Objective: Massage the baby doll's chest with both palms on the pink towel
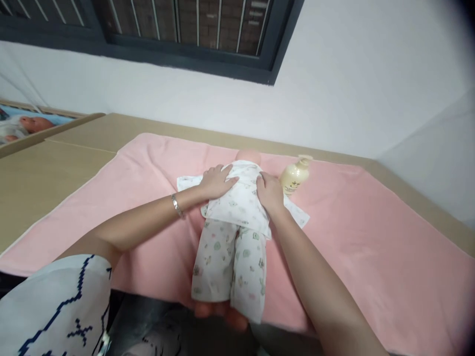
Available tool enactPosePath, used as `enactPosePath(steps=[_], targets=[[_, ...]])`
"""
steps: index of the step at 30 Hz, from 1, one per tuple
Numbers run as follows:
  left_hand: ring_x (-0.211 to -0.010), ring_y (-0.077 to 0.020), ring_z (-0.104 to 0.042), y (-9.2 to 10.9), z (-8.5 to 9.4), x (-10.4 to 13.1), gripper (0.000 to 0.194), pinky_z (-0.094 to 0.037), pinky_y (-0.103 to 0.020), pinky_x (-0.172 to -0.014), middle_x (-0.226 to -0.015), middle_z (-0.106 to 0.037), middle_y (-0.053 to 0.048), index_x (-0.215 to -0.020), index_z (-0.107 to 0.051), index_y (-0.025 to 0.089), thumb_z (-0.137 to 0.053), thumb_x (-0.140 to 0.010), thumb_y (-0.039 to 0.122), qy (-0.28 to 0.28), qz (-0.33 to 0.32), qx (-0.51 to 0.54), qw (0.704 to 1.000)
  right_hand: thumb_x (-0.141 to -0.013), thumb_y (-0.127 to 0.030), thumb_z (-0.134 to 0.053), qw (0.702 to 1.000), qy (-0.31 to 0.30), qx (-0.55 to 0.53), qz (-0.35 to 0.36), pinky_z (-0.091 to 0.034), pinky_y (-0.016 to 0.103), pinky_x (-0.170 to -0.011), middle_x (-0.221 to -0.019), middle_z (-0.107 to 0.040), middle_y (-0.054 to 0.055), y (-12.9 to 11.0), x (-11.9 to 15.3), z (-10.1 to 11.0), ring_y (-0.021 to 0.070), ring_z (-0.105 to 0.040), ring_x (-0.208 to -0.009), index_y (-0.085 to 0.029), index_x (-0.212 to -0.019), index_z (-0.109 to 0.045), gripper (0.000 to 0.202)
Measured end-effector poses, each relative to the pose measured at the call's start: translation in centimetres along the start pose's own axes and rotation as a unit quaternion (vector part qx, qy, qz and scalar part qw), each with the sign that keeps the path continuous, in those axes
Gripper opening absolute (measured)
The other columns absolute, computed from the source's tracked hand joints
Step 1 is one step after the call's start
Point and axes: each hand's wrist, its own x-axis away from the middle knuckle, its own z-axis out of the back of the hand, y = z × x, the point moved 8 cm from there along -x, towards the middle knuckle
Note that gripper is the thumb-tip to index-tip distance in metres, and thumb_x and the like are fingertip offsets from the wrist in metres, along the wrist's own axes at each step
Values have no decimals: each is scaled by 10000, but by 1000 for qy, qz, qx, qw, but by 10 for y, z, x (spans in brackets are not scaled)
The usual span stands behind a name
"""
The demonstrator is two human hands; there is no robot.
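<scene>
A baby doll lies lengthwise in front of me in a white patterned top (237, 200) and matching trousers (218, 259). The doll's head (248, 156) shows only in part at the far end, and its feet (235, 320) stick out past the trouser hems at the near edge. My left hand (218, 183) rests flat on the left side of the top, fingers stretched out. On the opposite side lies my right hand (270, 192), its fingers laid against the top. Both sleeves spread outward beyond my hands.
A pump bottle (295, 175) of pale yellow stands just right of my right hand. Beneath the doll a pink blanket (352, 237) covers the wooden table (77, 141). Another doll (27, 126) lies in a wooden-edged bed at far left. Wall and barred window (185, 29) stand behind.
</scene>
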Motion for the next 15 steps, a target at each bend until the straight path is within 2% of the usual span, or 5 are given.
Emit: enactPosePath(steps=[2, 6, 10, 12, 15], targets=[[-1343, -409, -433, 6, 1, 5, 691, -332, -576, -1084, -1484, -464, -171, -1548, -340, 255, -322, -959, 616, 4, 29, -20, 999, -967, -333, -322, 1000, 4, -16, 20, -442, 466, -1035, -1199, -703, 189, 0, -1, -1, 325, -624, -1138, -95, -1217, -667, 488], [-1336, -404, -417, 6, 0, 14, 671, -326, -575, -1082, -1502, -435, -158, -1558, -313, 279, -302, -973, 607, 12, 55, -31, 998, -963, -331, -306, 997, 24, -60, 53, -444, 448, -1056, -1220, -702, 169, 6, -3, -2, 297, -616, -1161, -104, -1218, -678, 505], [-1373, -398, -393, 9, 1, 20, 679, -295, -568, -1116, -1541, -401, -159, -1569, -291, 261, -270, -982, 601, 17, 61, -19, 998, -924, -302, -365, 996, 45, -67, 49, -452, 494, -1060, -1228, -696, 182, -2, -8, 6, 314, -612, -1171, -94, -1223, -675, 478], [-1414, -400, -355, 13, 3, 20, 676, -264, -582, -1137, -1565, -375, -166, -1567, -297, 245, -278, -983, 586, 7, 68, -5, 998, -884, -269, -424, 994, 82, -58, 45, -454, 535, -1062, -1257, -679, 190, -25, -6, 31, 334, -600, -1197, -88, -1254, -654, 472], [-1468, -410, -280, 27, 7, 15, 658, -186, -621, -1168, -1588, -355, -170, -1539, -351, 226, -363, -966, 549, 3, 68, 18, 998, -889, -213, -418, 977, 146, -70, 136, -468, 524, -1079, -1288, -665, 130, -99, 21, 99, 304, -595, -1229, -157, -1311, -619, 471]])
